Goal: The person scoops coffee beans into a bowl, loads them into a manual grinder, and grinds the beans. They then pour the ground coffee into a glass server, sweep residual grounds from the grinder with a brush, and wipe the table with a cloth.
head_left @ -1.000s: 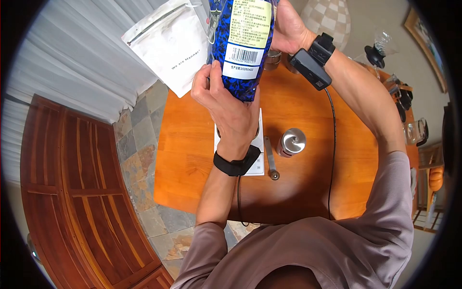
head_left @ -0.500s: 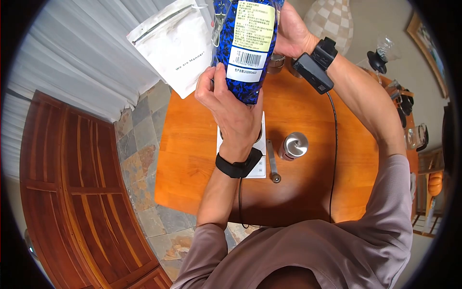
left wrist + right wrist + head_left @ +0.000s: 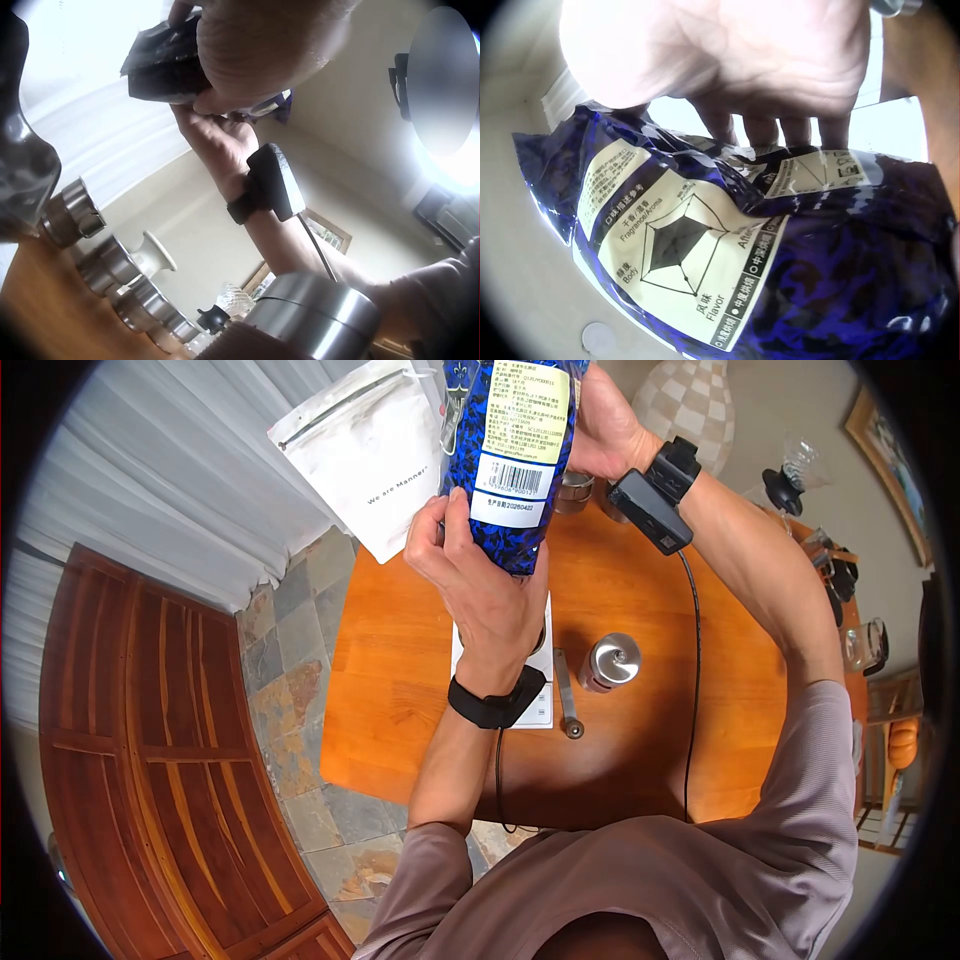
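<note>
While the blue bag (image 3: 512, 490) is held up over the wooden table (image 3: 400, 690), its lower end is gripped by the left hand (image 3: 482, 585); its upper right side is held by the right hand (image 3: 612, 430), whose fingertips are hidden behind it.

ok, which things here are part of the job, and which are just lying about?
Job:
blue bag, left hand gripping it, right hand against it
likely scale, metal canister, crank

Lying about, I'd guess:
vase
picture frame
white pouch, maybe
</note>
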Motion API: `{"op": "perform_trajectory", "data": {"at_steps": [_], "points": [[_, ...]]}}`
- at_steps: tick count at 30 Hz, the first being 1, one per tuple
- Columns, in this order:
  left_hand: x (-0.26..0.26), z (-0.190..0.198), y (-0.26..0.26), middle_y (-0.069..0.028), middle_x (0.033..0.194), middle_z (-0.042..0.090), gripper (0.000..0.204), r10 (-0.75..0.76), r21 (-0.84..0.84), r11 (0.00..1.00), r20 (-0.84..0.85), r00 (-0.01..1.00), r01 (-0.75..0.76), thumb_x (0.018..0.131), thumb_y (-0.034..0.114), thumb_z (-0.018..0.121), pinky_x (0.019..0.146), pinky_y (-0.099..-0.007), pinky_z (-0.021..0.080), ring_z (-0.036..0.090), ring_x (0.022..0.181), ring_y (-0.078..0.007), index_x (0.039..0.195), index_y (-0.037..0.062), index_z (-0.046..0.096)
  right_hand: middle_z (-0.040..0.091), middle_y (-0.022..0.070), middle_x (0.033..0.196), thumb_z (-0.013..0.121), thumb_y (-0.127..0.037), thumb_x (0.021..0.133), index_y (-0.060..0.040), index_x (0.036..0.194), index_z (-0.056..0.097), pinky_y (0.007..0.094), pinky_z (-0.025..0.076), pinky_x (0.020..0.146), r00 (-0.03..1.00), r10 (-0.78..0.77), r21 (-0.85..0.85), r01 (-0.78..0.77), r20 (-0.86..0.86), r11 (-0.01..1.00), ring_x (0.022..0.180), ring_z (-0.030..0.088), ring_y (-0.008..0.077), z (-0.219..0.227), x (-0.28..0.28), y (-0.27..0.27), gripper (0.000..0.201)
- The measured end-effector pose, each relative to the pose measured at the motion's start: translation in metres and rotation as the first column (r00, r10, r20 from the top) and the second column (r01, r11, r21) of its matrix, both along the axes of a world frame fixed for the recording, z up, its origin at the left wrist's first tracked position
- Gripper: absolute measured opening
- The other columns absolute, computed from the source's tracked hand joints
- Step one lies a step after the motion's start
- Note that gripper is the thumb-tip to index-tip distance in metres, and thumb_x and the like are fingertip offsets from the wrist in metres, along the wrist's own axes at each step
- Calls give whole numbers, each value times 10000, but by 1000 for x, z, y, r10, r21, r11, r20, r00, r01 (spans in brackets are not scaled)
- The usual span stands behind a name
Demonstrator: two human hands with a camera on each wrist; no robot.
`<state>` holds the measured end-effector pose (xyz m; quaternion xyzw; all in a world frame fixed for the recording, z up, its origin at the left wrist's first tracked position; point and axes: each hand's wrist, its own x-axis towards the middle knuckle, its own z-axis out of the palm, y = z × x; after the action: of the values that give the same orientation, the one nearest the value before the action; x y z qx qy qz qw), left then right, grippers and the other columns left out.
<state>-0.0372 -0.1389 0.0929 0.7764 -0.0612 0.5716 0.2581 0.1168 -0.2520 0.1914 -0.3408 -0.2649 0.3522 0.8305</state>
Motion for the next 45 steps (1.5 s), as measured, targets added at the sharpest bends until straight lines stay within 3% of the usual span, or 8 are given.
{"op": "perform_trajectory", "data": {"at_steps": [9,15,18,20,30,36,41,45], "points": [[0,1,2,-244,1317,369,872,-8,-3,1000,13,1000,8,691,-45,834,998,-523,399,425,1211,-413,1438,-47,382,678,167,1268,489,-473,1055,-1,1248,664,451,527,1009,998,44,-29,-45,-48,999,1153,649,289,3,-2,0,540],[-1,1,3,-238,1322,370,879,-1,-3,1000,4,1000,1,682,-48,836,1006,-522,394,421,1218,-411,1437,-38,386,685,162,1248,498,-485,1050,-2,1221,674,445,528,994,999,-37,-61,34,-37,998,1136,647,284,3,-4,2,542],[-1,2,3,-236,1324,370,882,-5,-3,1000,18,1000,5,679,-48,838,1009,-523,393,416,1230,-413,1437,-32,388,692,153,1227,502,-478,1051,-3,1197,680,433,534,982,998,-21,-28,20,-55,999,1112,653,273,3,-3,3,527],[0,1,4,-234,1326,372,878,-15,-19,1000,23,1000,16,679,-50,837,1010,-524,394,416,1233,-413,1434,-30,390,703,143,1197,500,-460,1056,-4,1183,683,418,545,964,999,-24,-2,24,29,1000,1082,664,261,2,-2,4,508],[-2,6,10,-222,1337,406,830,-18,-16,1000,1,1000,18,684,-42,839,1011,-534,393,415,1240,-415,1404,-24,426,719,133,1146,485,-376,1073,-1,1151,685,410,567,923,1000,-22,59,23,-20,998,1028,685,261,2,-7,9,433],[1,9,33,-186,1294,457,802,48,35,998,-46,998,-46,720,17,874,992,-512,379,425,1195,-392,1397,8,444,726,114,1159,505,-400,1061,-19,1158,689,436,519,993,999,-30,103,32,-24,994,1079,671,255,0,-5,17,435],[1,10,36,-197,1301,455,808,87,67,994,-40,995,-84,719,-8,863,1002,-514,376,420,1209,-397,1406,0,438,731,113,1154,539,-387,1048,-15,1141,694,431,522,993,1000,4,144,-3,-8,990,1073,675,254,2,-10,24,413],[-2,12,35,-227,1330,436,851,92,63,994,-52,994,-89,653,-100,818,1033,-533,388,417,1258,-433,1406,-47,425,733,117,1153,549,-370,1042,-11,1133,697,441,520,1002,998,31,187,-20,-54,982,1069,680,261,-1,-6,27,399]]}}
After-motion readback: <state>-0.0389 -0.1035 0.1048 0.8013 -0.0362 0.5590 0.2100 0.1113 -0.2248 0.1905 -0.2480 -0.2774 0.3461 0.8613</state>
